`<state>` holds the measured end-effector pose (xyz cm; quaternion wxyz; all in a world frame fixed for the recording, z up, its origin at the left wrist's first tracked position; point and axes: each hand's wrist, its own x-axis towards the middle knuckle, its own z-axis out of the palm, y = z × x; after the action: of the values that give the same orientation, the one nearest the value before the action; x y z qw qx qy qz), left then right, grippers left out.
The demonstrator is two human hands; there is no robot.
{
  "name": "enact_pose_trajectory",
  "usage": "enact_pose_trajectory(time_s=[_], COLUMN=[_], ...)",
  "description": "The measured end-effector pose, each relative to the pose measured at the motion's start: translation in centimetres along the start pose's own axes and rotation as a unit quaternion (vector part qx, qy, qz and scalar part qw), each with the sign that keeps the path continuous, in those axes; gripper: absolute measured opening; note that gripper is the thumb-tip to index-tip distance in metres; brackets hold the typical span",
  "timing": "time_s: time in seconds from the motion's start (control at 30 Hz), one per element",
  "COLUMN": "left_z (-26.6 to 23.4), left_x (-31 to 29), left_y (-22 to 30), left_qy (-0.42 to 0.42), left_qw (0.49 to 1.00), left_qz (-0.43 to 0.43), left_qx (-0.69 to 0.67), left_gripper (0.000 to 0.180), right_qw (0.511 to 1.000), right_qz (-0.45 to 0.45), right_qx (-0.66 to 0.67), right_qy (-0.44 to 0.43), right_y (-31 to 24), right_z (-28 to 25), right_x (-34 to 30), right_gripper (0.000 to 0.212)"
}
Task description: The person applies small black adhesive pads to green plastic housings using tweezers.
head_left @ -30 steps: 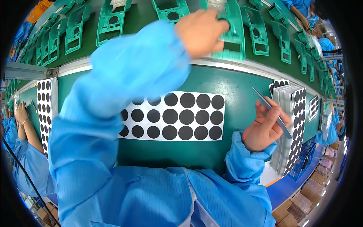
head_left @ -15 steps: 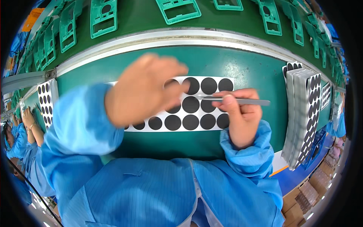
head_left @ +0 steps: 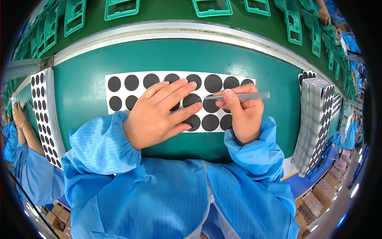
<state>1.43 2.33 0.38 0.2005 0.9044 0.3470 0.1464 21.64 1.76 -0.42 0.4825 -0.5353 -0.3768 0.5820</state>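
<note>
A white sheet with rows of round black stickers [head_left: 131, 82] lies on the green table in front of me. My left hand [head_left: 159, 109] rests flat over its middle, fingers spread and holding nothing, covering part of several discs. In my right hand [head_left: 242, 113] I grip a pair of metal tweezers [head_left: 254, 96] between thumb and fingers. The tips point left, at the sheet between my left fingers and the disc column beside them. Whether the tips have lifted a sticker edge cannot be made out.
A tall stack of similar sticker sheets [head_left: 312, 119] stands at the right, another stack [head_left: 47, 119] at the left. Beyond a metal rail [head_left: 167, 32], green plastic housings [head_left: 213, 8] lie on a dark green belt. At the far left another person's hand [head_left: 19, 115] shows.
My left hand, blurred and raised before, has come down flat onto the sheet. The right hand with the tweezers has shifted slightly left. The view has moved, and the housings appear shifted.
</note>
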Motion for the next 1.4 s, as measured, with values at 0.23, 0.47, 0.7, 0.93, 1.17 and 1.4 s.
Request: enact_pose_trajectory(time_s=[0.23,0.47,0.7,0.93,1.17,1.4], left_z=[-0.1,0.2,-0.2,-4.1,-4.1,-6.2], left_x=[0.3,0.4,0.7,3.1,17.2,15.3], left_y=[-0.3,-0.6,-0.1,-0.6,-11.8,-7.7], left_qy=[0.007,0.027,0.021,-0.135,0.089,0.148], left_qw=[1.0,1.0,0.999,0.986,0.97,0.962], left_qz=[-0.001,0.006,-0.022,-0.012,-0.225,-0.208], left_qx=[-0.018,-0.007,-0.027,-0.099,0.032,-0.093], left_gripper=[0.047,0.041,0.038,0.041,0.04,0.032], right_qw=[0.999,0.894,0.822,0.963,0.968,0.949], right_qz=[-0.026,-0.373,-0.478,-0.222,-0.174,-0.174], right_qx=[-0.006,-0.233,-0.278,0.104,0.171,0.229], right_qy=[0.022,-0.082,-0.132,-0.116,0.062,0.131], right_y=[0.1,1.6,1.5,-3.1,-4.3,-4.6], right_z=[0.5,-0.2,-0.6,-2.9,-3.2,-3.8], right_x=[-0.3,-1.2,-1.6,-4.2,-1.5,-1.5], right_gripper=[0.013,0.019,0.028,0.022,0.012,0.013])
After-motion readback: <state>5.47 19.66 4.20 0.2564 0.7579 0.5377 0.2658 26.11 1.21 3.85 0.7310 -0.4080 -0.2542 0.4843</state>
